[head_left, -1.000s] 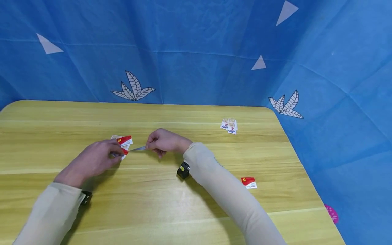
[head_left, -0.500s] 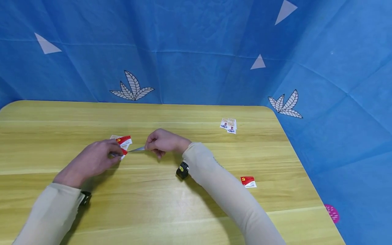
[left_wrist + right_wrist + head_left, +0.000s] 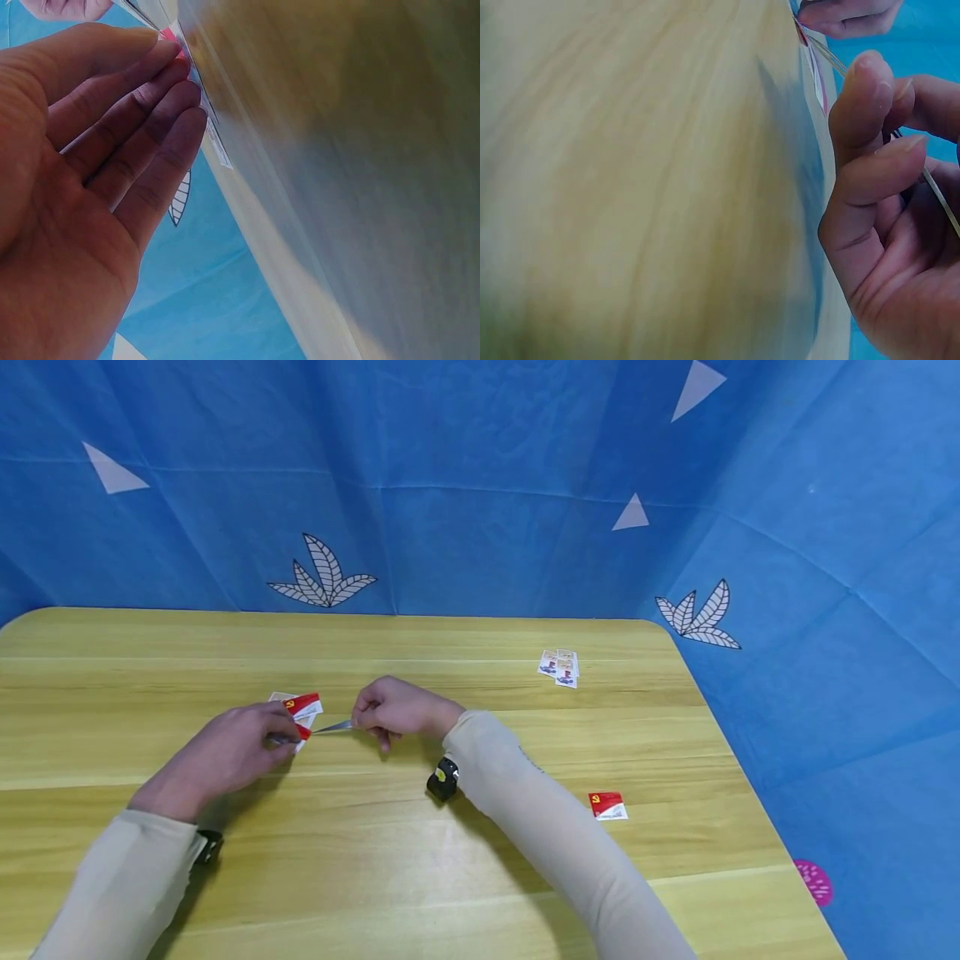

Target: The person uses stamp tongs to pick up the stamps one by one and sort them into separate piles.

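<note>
My left hand (image 3: pixel 228 752) is low over a small cluster of stamps at the table's left. Its thumb and fingertips pinch a red-and-white stamp (image 3: pixel 303 733) by its edge, and the fingers cover part of it. Another red-and-white stamp (image 3: pixel 303 704) with a yellow emblem lies just behind, overlapping paler stamps (image 3: pixel 279 696). My right hand (image 3: pixel 401 706) pinches metal tweezers (image 3: pixel 334 727) between thumb and fingers. Their tip points left and reaches the edge of the stamp at my left fingertips. In the right wrist view, the tweezers' shank (image 3: pixel 939 196) runs back through the palm.
A few overlapping pictured stamps (image 3: pixel 566 670) lie at the back right of the wooden table (image 3: pixel 420 877). One more red-and-white stamp (image 3: pixel 608 806) lies beside my right sleeve (image 3: pixel 555 827). A blue patterned cloth (image 3: pixel 480 485) hangs behind the table and along its right side.
Hardly anything differs. My right hand and the tweezers have shifted very slightly left, and the whole head view drifts a little. My left hand stays at the same stamp.
</note>
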`<state>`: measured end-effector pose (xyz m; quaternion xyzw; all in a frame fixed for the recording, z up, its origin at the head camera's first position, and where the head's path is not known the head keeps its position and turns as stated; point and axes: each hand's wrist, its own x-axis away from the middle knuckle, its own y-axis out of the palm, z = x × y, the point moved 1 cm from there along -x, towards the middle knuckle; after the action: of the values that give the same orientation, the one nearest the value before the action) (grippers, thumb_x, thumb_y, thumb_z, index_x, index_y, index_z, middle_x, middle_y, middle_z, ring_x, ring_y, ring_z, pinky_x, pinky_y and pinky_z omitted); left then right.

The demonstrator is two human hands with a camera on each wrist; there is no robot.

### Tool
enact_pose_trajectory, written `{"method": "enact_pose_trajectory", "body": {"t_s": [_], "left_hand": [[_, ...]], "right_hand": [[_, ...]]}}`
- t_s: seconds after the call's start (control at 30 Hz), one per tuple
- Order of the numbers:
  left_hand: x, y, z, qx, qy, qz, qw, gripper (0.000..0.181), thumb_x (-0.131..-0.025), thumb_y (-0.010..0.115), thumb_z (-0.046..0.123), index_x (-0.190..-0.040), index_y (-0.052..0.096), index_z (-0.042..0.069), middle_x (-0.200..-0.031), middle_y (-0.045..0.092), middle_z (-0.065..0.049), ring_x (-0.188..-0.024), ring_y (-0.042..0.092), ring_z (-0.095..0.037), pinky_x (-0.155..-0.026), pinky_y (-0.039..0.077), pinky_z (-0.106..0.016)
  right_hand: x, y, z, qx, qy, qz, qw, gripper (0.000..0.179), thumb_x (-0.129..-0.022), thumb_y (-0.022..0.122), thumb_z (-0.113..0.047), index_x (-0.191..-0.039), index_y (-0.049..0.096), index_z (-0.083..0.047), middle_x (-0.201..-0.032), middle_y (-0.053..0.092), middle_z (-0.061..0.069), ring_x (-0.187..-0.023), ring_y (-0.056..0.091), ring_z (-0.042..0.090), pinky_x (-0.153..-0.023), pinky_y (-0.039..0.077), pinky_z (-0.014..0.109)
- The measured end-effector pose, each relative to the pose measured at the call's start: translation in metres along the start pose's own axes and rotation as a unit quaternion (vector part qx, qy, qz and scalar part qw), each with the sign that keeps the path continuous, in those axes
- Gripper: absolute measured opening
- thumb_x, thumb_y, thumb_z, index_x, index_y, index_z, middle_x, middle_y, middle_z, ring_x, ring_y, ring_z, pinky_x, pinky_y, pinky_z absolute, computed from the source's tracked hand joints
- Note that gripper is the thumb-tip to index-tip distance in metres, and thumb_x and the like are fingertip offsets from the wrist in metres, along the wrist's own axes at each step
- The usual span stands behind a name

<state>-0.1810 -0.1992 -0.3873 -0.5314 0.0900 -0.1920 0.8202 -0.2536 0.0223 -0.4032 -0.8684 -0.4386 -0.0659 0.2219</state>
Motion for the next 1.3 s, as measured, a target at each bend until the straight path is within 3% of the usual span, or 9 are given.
{"method": "enact_pose_trajectory", "body": {"t_s": [0.43, 0.63, 0.8, 1.07, 1.3], "left_hand": [[0.003, -0.005, -0.002, 0.019, -0.021, -0.016, 0.9995, 0.02, -0.085, 0.075, 0.008, -0.104, 0.075, 0.002, -0.115, 0.063, -0.018, -0.103, 0.057, -0.038, -0.089, 0.046, -0.058], [0.009, -0.013, -0.003, 0.032, -0.027, 0.001, 0.9991, 0.021, -0.087, 0.071, 0.007, -0.107, 0.074, 0.001, -0.115, 0.064, -0.017, -0.105, 0.057, -0.037, -0.088, 0.046, -0.056], [0.01, -0.02, -0.003, 0.038, -0.041, 0.004, 0.9984, 0.026, -0.09, 0.068, 0.009, -0.114, 0.07, -0.003, -0.124, 0.059, -0.024, -0.117, 0.051, -0.045, -0.096, 0.04, -0.062], [0.006, -0.022, -0.003, 0.036, -0.035, 0.02, 0.9985, 0.029, -0.091, 0.067, 0.01, -0.118, 0.067, -0.003, -0.124, 0.059, -0.025, -0.114, 0.055, -0.044, -0.093, 0.043, -0.062], [0.002, -0.017, -0.003, 0.037, -0.04, -0.005, 0.9985, 0.037, -0.092, 0.066, 0.01, -0.125, 0.062, -0.005, -0.131, 0.054, -0.028, -0.121, 0.048, -0.047, -0.097, 0.039, -0.064]], "right_hand": [[0.0, -0.002, 0.001, -0.023, 0.001, -0.012, 0.9997, 0.013, -0.098, 0.054, -0.005, -0.098, 0.063, 0.003, -0.064, 0.053, 0.007, -0.05, 0.059, 0.02, -0.048, 0.04, 0.025], [0.005, -0.005, -0.003, -0.024, -0.008, -0.029, 0.9993, 0.014, -0.098, 0.052, -0.003, -0.101, 0.062, 0.006, -0.064, 0.051, 0.007, -0.052, 0.058, 0.022, -0.049, 0.041, 0.026], [0.01, -0.01, -0.004, -0.019, -0.02, -0.048, 0.9985, 0.015, -0.097, 0.052, -0.002, -0.102, 0.061, 0.009, -0.062, 0.05, 0.006, -0.052, 0.057, 0.022, -0.051, 0.04, 0.026], [0.03, -0.023, 0.004, -0.019, -0.017, -0.069, 0.9973, 0.016, -0.097, 0.051, -0.002, -0.101, 0.061, 0.009, -0.06, 0.047, 0.006, -0.053, 0.057, 0.023, -0.053, 0.043, 0.029], [0.051, -0.041, 0.013, -0.03, -0.026, -0.076, 0.9963, 0.019, -0.095, 0.049, -0.002, -0.103, 0.058, 0.013, -0.061, 0.046, 0.005, -0.052, 0.055, 0.022, -0.054, 0.044, 0.033]]}}
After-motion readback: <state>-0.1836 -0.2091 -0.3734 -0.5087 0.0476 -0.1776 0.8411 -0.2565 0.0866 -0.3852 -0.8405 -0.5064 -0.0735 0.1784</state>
